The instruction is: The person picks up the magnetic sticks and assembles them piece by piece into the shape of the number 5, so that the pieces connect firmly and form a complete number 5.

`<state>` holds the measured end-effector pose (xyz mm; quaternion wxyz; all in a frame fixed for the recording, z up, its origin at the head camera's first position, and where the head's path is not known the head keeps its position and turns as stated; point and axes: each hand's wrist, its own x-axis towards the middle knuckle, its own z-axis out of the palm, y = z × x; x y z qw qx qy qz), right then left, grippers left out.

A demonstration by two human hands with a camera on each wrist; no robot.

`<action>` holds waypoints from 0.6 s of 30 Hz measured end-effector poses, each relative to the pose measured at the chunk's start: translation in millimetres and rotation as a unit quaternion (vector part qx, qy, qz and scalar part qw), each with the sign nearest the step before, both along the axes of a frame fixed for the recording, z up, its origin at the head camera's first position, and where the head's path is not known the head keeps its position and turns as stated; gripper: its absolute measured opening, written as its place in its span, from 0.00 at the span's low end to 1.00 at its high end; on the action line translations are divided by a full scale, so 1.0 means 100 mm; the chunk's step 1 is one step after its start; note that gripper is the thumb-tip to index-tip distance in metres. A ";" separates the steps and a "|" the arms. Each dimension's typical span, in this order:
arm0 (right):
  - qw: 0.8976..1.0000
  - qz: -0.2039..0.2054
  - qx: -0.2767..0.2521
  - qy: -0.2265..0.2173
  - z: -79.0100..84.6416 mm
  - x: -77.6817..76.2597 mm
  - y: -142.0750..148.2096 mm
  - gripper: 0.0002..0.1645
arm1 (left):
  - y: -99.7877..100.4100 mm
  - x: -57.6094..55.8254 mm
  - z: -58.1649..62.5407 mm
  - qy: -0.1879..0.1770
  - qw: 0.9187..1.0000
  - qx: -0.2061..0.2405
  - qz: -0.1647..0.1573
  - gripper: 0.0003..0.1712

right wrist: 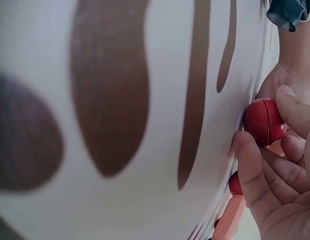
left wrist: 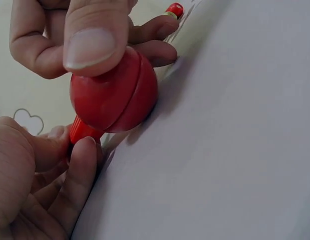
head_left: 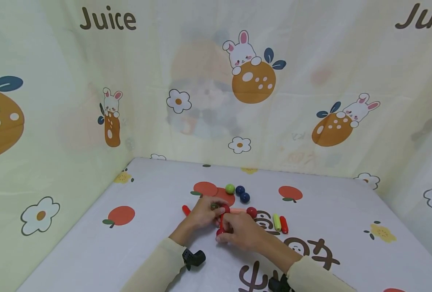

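Both hands work on a joined toy of balls and sticks. My right hand point(head_left: 245, 230) pinches the near red ball point(left wrist: 113, 97), thumb against it; a seam runs round the ball. From this ball a short red stick point(left wrist: 83, 129) leads away to the fingers of my left hand point(head_left: 203, 213), which pinch the far end at another red ball point(head_left: 225, 208), partly covered. A pink stick point(head_left: 238, 210) extends right from there to a third red ball point(head_left: 251, 212). Beside the left fingers shows a dark green ball point(head_left: 213, 206), mostly hidden.
Behind the hands lie a light green ball point(head_left: 230, 188) and two dark blue balls point(head_left: 244, 197). A yellow-green stick point(head_left: 277, 222) and a red stick point(head_left: 283, 224) lie to the right. Another red stick point(head_left: 185, 210) is left of the left hand. A printed cloth point(head_left: 340, 211) covers the table.
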<state>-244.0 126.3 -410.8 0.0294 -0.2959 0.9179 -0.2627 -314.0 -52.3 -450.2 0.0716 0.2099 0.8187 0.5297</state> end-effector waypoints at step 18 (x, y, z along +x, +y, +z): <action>1.000 0.003 0.011 0.018 0.00 -0.04 -0.01 0.17 | 0.01 0.02 0.01 -0.012 1.000 -0.014 0.017 0.19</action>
